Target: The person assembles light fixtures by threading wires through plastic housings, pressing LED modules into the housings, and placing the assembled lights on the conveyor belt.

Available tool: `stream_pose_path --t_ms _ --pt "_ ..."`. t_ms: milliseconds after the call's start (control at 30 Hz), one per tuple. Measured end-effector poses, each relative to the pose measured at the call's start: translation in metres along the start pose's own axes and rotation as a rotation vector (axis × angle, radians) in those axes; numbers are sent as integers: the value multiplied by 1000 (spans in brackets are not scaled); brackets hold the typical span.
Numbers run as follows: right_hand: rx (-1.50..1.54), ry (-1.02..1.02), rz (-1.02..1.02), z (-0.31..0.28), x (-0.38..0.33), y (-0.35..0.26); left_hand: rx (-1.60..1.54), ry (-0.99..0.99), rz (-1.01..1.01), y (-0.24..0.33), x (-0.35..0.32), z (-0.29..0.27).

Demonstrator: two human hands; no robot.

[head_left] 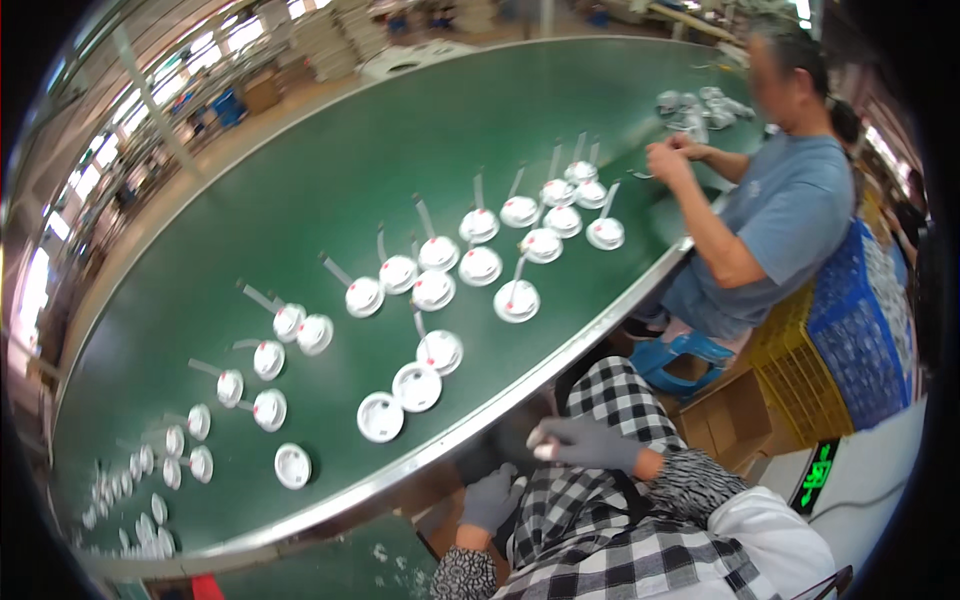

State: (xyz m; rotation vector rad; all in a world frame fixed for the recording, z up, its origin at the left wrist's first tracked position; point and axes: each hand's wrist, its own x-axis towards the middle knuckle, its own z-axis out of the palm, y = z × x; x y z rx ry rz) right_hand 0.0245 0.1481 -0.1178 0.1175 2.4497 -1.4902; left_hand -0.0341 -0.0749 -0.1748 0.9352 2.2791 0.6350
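Observation:
Both my hands wear grey gloves with bare fingertips and hover over my checked apron, just in front of the table's metal edge. My left hand (490, 500) is low, its fingers loosely apart, holding nothing that I can see. My right hand (585, 444) reaches leftward across my lap, its fingertips slightly apart and no object visible in them. Nearest to them on the green table (540, 395) are round white plastic housings, among them an open cup-shaped one (381, 417) and another (417, 387) beside it. Farther along stand several white round units (516, 300) with pale strips sticking up and small red spots.
A co-worker (790, 200) in a blue shirt sits at the right, hands raised over the table near a heap of white parts (705, 108). Yellow crates (795, 365), a blue crate (860, 320), a cardboard box (725, 415) and a green-lit display (815, 477) are at my right.

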Motion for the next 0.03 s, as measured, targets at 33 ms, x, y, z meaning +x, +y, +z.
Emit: stream_pose_path --t_ms 33 --pt "232 37 47 -14 -4 -52 14 13 34 -6 -5 5"
